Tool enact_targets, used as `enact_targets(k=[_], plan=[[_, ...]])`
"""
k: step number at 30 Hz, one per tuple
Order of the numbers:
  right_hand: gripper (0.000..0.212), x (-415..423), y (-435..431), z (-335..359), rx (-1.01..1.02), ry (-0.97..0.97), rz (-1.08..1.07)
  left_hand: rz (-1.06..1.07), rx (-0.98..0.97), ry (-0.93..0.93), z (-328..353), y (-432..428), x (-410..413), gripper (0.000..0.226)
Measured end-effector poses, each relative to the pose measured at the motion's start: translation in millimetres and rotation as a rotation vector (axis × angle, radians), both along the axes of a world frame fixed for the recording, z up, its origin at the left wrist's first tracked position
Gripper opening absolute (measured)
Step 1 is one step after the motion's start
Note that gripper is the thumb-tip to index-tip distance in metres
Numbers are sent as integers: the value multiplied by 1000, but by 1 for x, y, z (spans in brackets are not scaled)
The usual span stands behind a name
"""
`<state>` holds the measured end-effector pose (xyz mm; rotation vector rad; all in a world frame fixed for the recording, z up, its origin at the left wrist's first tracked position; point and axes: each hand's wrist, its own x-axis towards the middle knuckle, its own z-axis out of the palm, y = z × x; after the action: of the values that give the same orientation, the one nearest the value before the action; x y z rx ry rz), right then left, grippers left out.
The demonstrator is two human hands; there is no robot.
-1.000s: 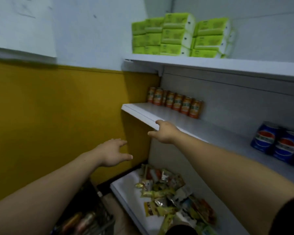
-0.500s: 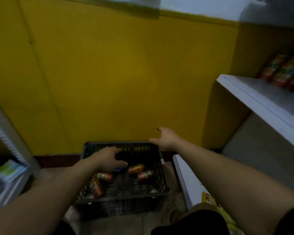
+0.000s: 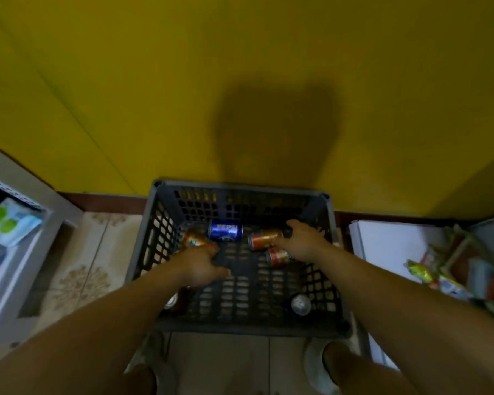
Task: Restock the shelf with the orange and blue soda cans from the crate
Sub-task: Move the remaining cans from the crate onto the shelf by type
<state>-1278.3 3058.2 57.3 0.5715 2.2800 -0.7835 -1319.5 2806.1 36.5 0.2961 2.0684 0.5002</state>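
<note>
A dark plastic crate [image 3: 240,187] stands on the floor against the yellow wall. Inside lie a blue soda can [image 3: 225,230] and three orange cans: one at the left [image 3: 194,238], one at the right [image 3: 263,238] and one just below it [image 3: 277,258]. Two more cans stand upright near the front wall, one at the right [image 3: 300,305] and one half hidden under my left forearm [image 3: 171,301]. My left hand [image 3: 203,266] reaches in, its loosely curled fingertips at the left orange can. My right hand [image 3: 304,240] curls round the right end of the right orange can.
A low white shelf [image 3: 382,238] with snack packets [image 3: 422,273] runs along the right. A grey shelf unit [image 3: 54,212] holding a green and white pack [image 3: 9,220] stands at the left. Patterned floor tiles [image 3: 92,252] surround the crate; my shoe [image 3: 317,366] is in front of it.
My view has dropped from the shelf to the crate. Both hands have come down into it; the right one now grips an orange can and the left has reached another.
</note>
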Motion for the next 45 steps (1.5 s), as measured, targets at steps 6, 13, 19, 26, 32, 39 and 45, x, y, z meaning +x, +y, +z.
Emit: enact_targets(k=[6, 13, 19, 26, 32, 39, 45], plan=[[52, -27, 32, -107, -31, -41, -168, -58, 62, -49, -76, 63, -48, 47], [54, -55, 36, -211, -67, -78, -310, -56, 90, -36, -185, 112, -78, 62], [54, -67, 34, -253, -18, -98, -446, -7, 118, -6, -229, 141, -81, 68], [19, -61, 30, -228, -257, 158, -897, 283, 214, -56, -211, 145, -65, 64], [20, -36, 19, -135, -403, 337, -984, 284, 265, 46, -128, 133, -38, 81], [63, 15, 3, 0, -461, 440, -935, 291, 463, -8, 5, 114, 7, 65], [66, 73, -9, 117, -510, 545, -799, 268, 592, -97, 122, 95, 60, 47]])
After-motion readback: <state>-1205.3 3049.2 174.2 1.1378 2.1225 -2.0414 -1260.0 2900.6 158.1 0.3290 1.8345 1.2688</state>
